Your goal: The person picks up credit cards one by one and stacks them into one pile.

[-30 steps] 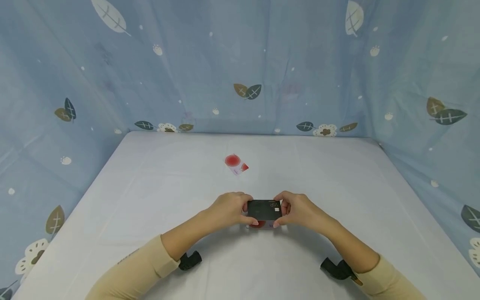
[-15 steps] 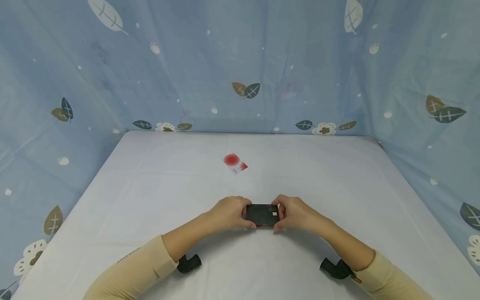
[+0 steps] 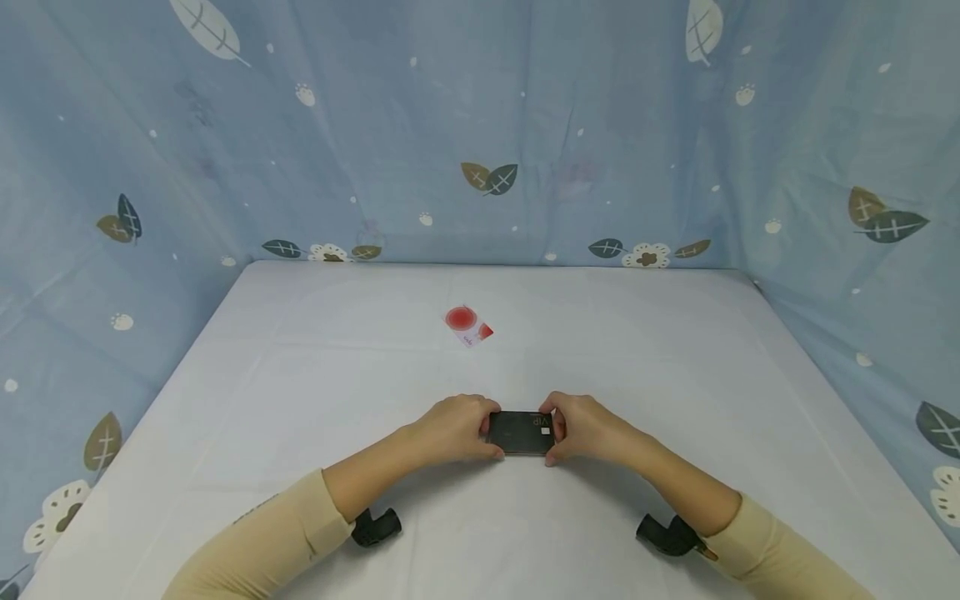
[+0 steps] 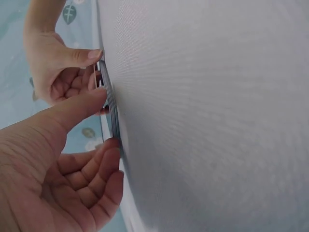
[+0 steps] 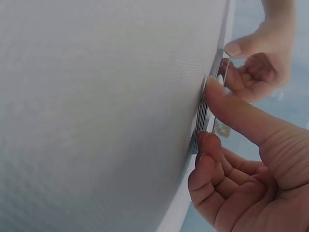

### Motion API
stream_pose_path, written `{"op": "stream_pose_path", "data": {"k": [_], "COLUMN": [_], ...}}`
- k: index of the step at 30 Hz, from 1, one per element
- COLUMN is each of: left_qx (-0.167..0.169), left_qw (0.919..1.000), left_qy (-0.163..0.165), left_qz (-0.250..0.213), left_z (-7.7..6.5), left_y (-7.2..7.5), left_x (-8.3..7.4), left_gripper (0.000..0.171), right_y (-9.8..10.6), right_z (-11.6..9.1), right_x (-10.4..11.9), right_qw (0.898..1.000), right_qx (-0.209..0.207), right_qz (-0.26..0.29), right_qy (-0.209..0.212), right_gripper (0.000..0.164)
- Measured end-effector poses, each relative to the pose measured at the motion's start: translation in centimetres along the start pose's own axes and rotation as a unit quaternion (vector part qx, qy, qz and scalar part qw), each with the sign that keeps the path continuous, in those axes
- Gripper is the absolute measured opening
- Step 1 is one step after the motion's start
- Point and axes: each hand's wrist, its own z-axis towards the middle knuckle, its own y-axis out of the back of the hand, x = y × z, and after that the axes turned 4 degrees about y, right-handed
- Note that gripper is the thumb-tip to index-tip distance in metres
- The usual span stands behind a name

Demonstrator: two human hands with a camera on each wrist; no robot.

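Observation:
In the head view, a black card [image 3: 520, 433] with "VIP" lettering and a small pale square lies level between both hands. My left hand [image 3: 453, 427] pinches its left end between thumb and fingers, while my right hand [image 3: 591, 427] does the same at the right end. Seen edge-on in the left wrist view, a thin stack of cards [image 4: 113, 113] rests on the white cloth. The right wrist view shows this stack's layered edges [image 5: 199, 121] close by the fingertips, with the black card just over it and hiding its top in the head view.
A single red-and-white card [image 3: 469, 326] lies farther back on the white-covered table [image 3: 360, 333]. A blue curtain [image 3: 480, 108] with leaf prints hangs behind and along the sides. Dark wrist-worn devices [image 3: 377, 528] show beneath both forearms.
Both hands have lowered the black card slightly toward the person. It now covers the red-and-white card face that showed below its near edge a second ago.

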Motion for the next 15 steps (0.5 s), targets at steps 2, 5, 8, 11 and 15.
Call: {"op": "stream_pose_path", "data": {"k": [2,5,8,11,15], "left_qx": [-0.001,0.001,0.005,0.008,0.01], "left_qw": [1.0,1.0,0.9999,0.9997,0.9996], "left_qy": [0.001,0.005,0.004,0.0,-0.001], "left_qz": [0.001,-0.004,-0.015,-0.021,-0.026], "left_z": [0.02,0.05,0.07,0.11,0.18], "left_y": [-0.08,-0.18,-0.22,-0.24,-0.26], "left_x": [0.09,0.22,0.31,0.39,0.46], "left_gripper": [0.051,0.052,0.053,0.052,0.053], "right_y": [-0.02,-0.06,-0.04,0.0,0.08], "right_z": [0.02,0.02,0.0,-0.05,-0.03], "right_x": [-0.09,-0.23,-0.35,-0.28,-0.02], "right_qw": [1.0,1.0,1.0,1.0,0.999], "right_qx": [0.002,0.001,0.0,-0.002,-0.004], "right_qz": [0.002,0.005,0.005,0.013,0.029], "right_qy": [-0.001,-0.005,-0.003,-0.002,-0.018], "right_gripper": [0.058,0.056,0.055,0.055,0.056]}}
